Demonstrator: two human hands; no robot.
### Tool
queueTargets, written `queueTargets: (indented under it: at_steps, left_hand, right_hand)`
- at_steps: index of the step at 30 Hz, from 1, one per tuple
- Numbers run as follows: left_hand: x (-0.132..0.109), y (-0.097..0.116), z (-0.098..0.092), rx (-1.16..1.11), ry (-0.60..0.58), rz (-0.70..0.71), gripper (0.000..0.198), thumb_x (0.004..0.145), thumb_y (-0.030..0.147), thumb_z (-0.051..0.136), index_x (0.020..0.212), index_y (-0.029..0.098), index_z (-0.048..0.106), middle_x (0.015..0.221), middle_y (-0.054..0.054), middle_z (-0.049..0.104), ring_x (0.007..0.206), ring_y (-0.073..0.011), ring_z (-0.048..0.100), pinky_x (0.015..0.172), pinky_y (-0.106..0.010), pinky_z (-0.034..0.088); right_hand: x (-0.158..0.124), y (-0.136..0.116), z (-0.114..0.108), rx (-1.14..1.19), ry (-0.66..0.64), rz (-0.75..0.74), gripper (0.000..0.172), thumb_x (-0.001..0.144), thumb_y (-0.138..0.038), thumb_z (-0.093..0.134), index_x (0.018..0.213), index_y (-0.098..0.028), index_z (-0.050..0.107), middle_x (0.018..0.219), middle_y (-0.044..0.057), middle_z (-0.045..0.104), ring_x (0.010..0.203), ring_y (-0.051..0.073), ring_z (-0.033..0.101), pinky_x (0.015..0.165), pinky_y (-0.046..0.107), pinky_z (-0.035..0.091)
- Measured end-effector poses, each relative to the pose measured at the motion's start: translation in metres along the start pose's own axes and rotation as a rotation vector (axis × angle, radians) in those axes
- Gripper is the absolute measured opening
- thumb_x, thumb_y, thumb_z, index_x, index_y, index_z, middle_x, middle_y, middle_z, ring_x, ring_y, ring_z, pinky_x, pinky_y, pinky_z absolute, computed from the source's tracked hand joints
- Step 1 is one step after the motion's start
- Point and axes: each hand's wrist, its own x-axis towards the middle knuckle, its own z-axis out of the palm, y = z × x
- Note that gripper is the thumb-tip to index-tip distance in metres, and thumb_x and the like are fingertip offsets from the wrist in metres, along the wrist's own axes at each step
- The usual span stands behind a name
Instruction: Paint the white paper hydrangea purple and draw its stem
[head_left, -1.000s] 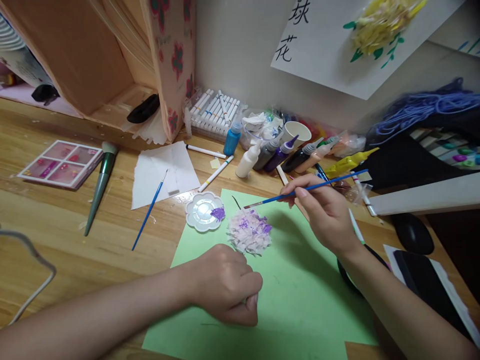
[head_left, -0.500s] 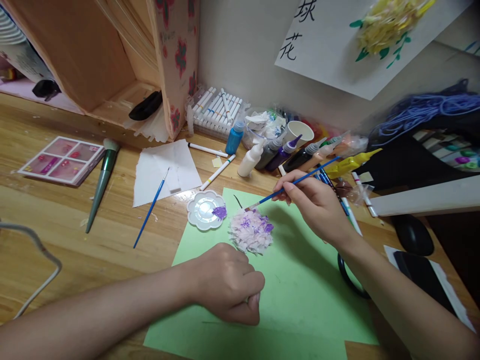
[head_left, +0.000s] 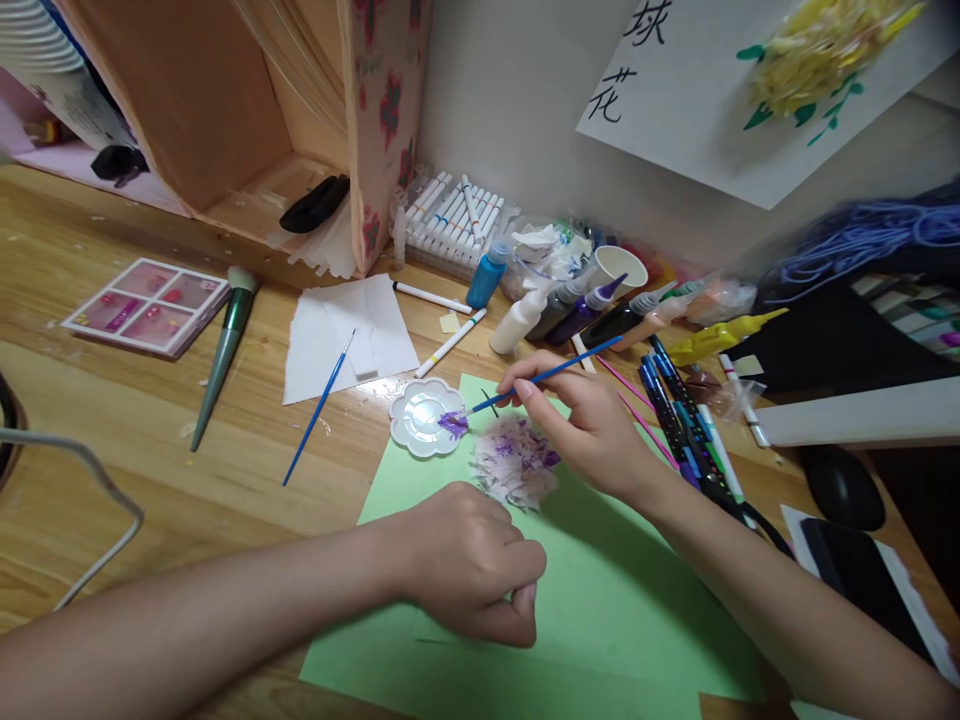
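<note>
Just beyond the left hand lies the ruffled, purple-tinged flower.

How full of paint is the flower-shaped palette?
Mostly bare. On the palette, purple paint covers only the right edge, at the paintbrush's tip; elsewhere its white surface shows.

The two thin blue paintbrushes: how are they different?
The held blue paintbrush is in the right hand; the lying blue paintbrush rests partly on torn white paper. The held brush's tip is at purple paint on the white scalloped palette; the lying brush's tip is over the paper. Both are slim and blue.
</note>
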Motion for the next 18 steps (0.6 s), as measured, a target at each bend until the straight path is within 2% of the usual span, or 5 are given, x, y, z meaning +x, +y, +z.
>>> queueTargets:
  at_steps: [4,8,14,18]
  left_hand:
    - [-0.001,0.0,0.001,0.027,-0.06,-0.001,0.011,0.065,0.014,0.041,0.058,0.022,0.044,0.041,0.006,0.046,0.036,-0.0113,0.039,0.037,-0.027,0.028]
    - [0.0,0.001,0.001,0.014,-0.016,-0.011,0.011,0.065,0.014,0.042,0.057,0.022,0.043,0.041,0.006,0.047,0.036,-0.0109,0.039,0.037,-0.026,0.028]
    - [0.002,0.001,0.001,-0.001,0.042,-0.016,0.013,0.065,0.012,0.039,0.055,0.021,0.043,0.041,0.006,0.047,0.035,-0.0102,0.038,0.037,-0.026,0.026]
    - [0.002,0.0,0.0,-0.007,0.014,-0.024,0.014,0.064,0.012,0.04,0.055,0.021,0.041,0.041,0.006,0.047,0.035,-0.01,0.038,0.037,-0.026,0.025]
  right_hand:
    - [0.0,0.001,-0.001,0.012,0.059,0.025,0.021,0.096,-0.025,0.046,0.083,-0.019,0.062,0.086,0.004,0.066,0.074,0.014,0.063,0.066,0.027,0.049]
    - [-0.001,0.001,-0.002,-0.018,0.034,0.017,0.022,0.095,-0.026,0.047,0.081,-0.019,0.062,0.082,0.004,0.066,0.072,0.014,0.063,0.066,0.028,0.05]
    - [-0.01,0.003,-0.02,0.035,0.316,-0.02,0.024,0.096,-0.035,0.046,0.084,-0.024,0.063,0.081,0.003,0.063,0.07,0.015,0.061,0.062,0.029,0.05]
    - [-0.016,0.009,-0.03,-0.015,0.29,-0.046,0.024,0.096,-0.033,0.046,0.081,-0.025,0.062,0.076,0.002,0.06,0.068,0.017,0.058,0.061,0.032,0.048]
